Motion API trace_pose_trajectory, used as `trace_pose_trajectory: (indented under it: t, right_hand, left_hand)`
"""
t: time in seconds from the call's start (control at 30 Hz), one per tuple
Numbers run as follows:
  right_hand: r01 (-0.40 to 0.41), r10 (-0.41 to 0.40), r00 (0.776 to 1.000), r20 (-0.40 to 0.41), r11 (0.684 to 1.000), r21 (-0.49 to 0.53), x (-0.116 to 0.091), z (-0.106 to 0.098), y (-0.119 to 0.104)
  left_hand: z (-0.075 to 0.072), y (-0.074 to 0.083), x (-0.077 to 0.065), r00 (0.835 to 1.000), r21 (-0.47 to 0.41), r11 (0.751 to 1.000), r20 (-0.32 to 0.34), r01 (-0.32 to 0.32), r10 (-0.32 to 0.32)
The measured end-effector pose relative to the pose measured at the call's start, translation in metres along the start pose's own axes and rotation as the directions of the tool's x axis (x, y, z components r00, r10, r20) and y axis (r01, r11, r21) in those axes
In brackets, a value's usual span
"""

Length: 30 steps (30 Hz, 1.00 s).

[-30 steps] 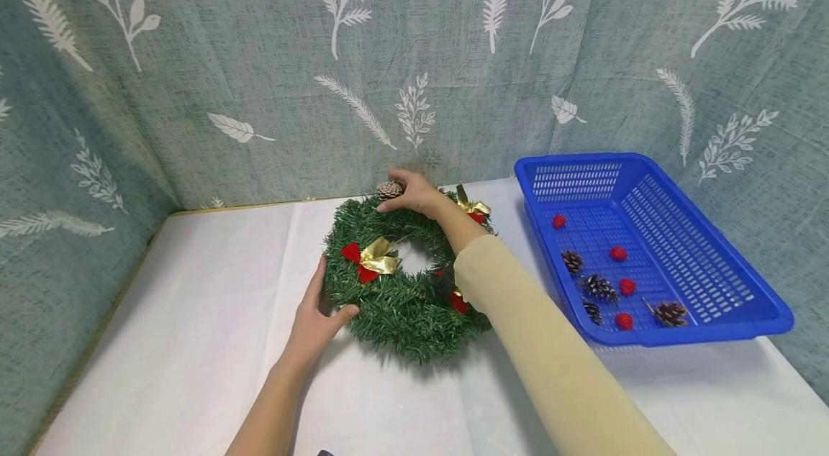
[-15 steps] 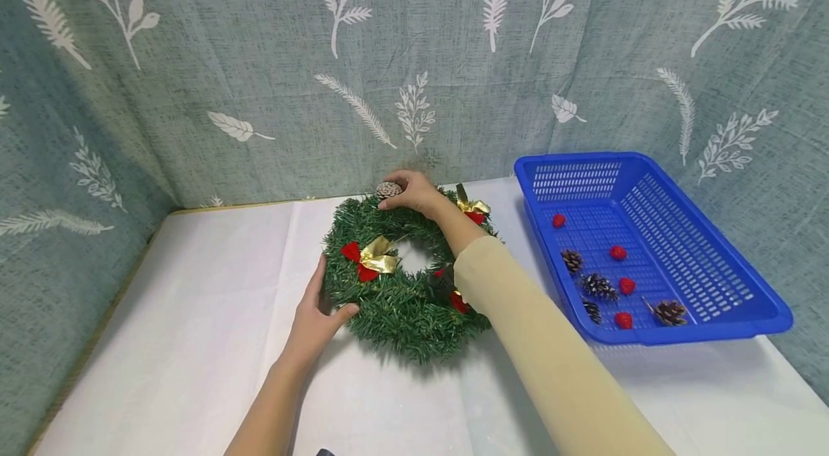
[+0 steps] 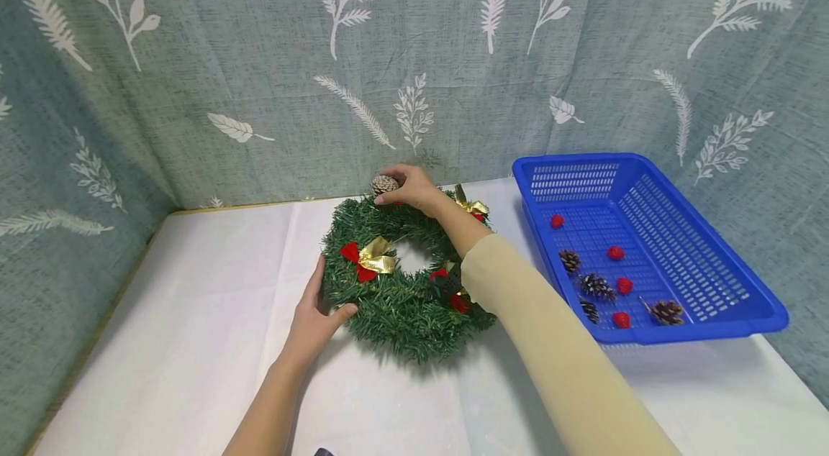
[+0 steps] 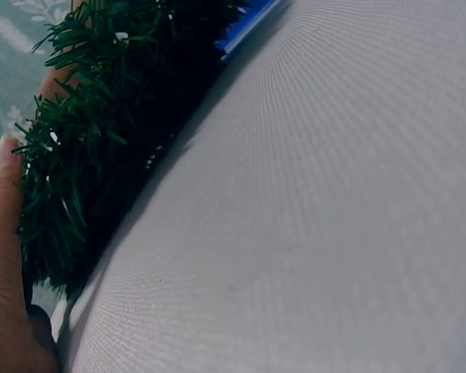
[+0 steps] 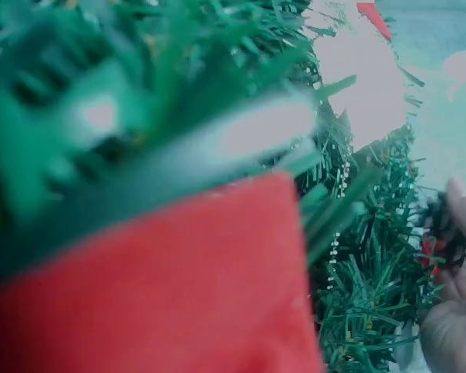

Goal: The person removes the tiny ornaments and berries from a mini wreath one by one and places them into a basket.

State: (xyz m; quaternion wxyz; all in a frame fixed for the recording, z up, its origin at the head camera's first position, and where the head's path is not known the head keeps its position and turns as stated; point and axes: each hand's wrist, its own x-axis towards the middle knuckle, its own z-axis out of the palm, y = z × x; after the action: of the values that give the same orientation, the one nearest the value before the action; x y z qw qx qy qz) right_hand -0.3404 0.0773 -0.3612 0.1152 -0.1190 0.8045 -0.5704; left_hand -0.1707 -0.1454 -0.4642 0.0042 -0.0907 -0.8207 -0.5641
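A green artificial wreath (image 3: 414, 330) lies on the table, with red-and-gold bows (image 3: 376, 257) on it. At its left outer edge my left hand (image 3: 314, 323) rests with straight fingers and outstretched thumb against the greenery; a straight digit also lies along it in the left wrist view. My right hand (image 3: 414, 188) pinches a brown, pale-tipped pine cone (image 3: 385, 185) at the wreath's far edge. In the right wrist view this pine cone (image 5: 443, 225) appears dark in the fingers, beside a small red patch. Whether the cone touches the wreath I cannot tell.
To the right stands a blue perforated basket (image 3: 764, 312) holding several pine cones (image 3: 596, 287) and several small red berry-like pieces (image 3: 616, 252). A leaf-patterned grey-green curtain (image 3: 272, 82) hangs behind the white-covered table (image 3: 194, 341).
My right hand has shifted slightly up and left with the pine cone, and a bit of red now shows beneath it. My left hand has stayed at the wreath's edge.
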Motion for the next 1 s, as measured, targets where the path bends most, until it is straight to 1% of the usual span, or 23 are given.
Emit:
trace_pose_trajectory:
  t: [0.13,0.27,0.37,0.57,0.7,0.87,1.0]
  right_hand:
    - [0.034,-0.034,0.999,-0.005,0.999,0.019,-0.002,-0.001,-0.006]
    - [0.044,-0.044,0.999,0.008,0.999,0.021,-0.007,-0.005,-0.013]
    - [0.045,-0.045,0.999,0.013,0.999,0.010,-0.011,-0.009,-0.017]
    - [0.022,-0.021,1.000,0.006,0.999,-0.042,-0.019,-0.017,-0.021]
    - [0.034,-0.034,0.999,-0.002,0.998,-0.055,-0.022,-0.021,-0.023]
    - [0.052,-0.052,0.999,0.001,0.998,-0.039,-0.028,-0.026,-0.025]
    - [0.072,-0.072,0.997,0.019,0.997,-0.020,-0.033,-0.030,-0.027]
  left_hand:
    - [0.000,-0.001,0.001,1.000,0.014,1.000,-0.004,-0.005,0.005]
    - [0.000,0.001,0.001,1.000,0.022,1.000,-0.004,-0.014,0.014]
    - [0.000,0.002,0.000,1.000,0.021,1.000,-0.003,-0.015,0.015]
    - [0.000,0.002,-0.001,1.000,-0.002,1.000,0.001,-0.014,0.014]
    - [0.000,0.002,-0.001,1.000,0.002,1.000,0.000,-0.009,0.009]
    - [0.000,0.002,-0.001,1.000,-0.017,1.000,0.006,-0.007,0.007]
    - [0.000,0.001,0.000,1.000,0.011,1.000,0.001,0.000,0.000]
